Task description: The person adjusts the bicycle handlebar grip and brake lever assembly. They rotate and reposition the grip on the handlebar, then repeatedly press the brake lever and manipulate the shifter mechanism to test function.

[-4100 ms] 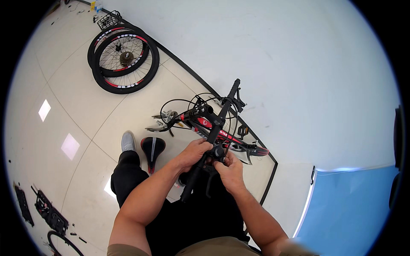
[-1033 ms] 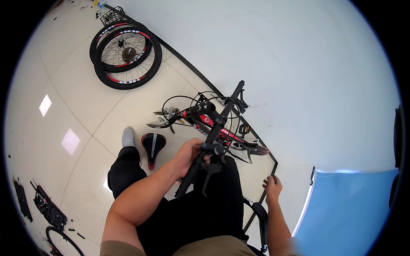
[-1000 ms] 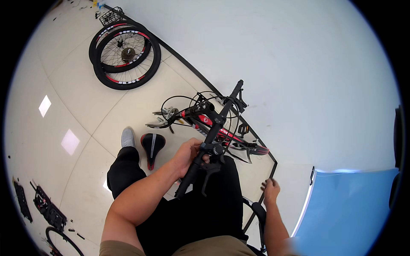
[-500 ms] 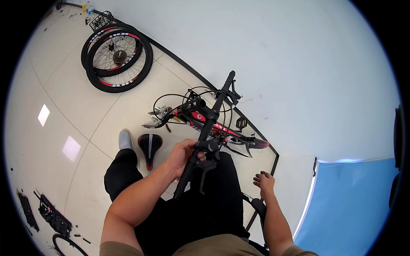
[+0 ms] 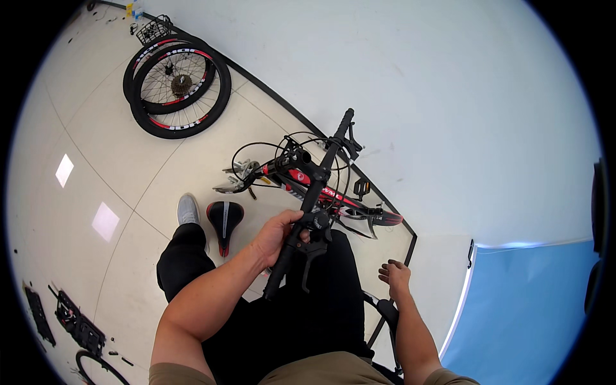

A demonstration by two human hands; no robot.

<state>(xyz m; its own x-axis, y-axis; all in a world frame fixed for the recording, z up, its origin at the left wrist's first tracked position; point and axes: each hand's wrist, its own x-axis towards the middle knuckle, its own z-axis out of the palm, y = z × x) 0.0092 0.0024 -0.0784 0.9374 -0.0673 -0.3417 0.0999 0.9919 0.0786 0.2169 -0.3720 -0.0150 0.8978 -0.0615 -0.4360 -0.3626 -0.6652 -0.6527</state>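
Observation:
My left hand [image 5: 277,237] is wrapped round the black handlebar [image 5: 313,196] of a bicycle, close to its near grip [image 5: 277,277]. Right beside my fingers are a round black shifter [image 5: 319,221] and a brake lever [image 5: 310,264]. The red and black bicycle frame [image 5: 333,195] lies on the floor by the wall, with cables looping round its front and no wheel seen in its fork. Off to the right, my right hand [image 5: 398,277] hangs in the air, fingers loosely apart and holding nothing. A black pedal [image 5: 362,187] sticks up near the wall.
A black and red saddle [image 5: 224,223] lies on the floor by my left foot [image 5: 188,210]. Two wheels [image 5: 222,102] overlap at the far left, with a black basket [image 5: 153,29] behind. Black parts [image 5: 80,324] lie at the lower left. A white wall [image 5: 449,115] borders the right.
The handlebar and my left hand have shifted very slightly to the right. My right hand has barely moved.

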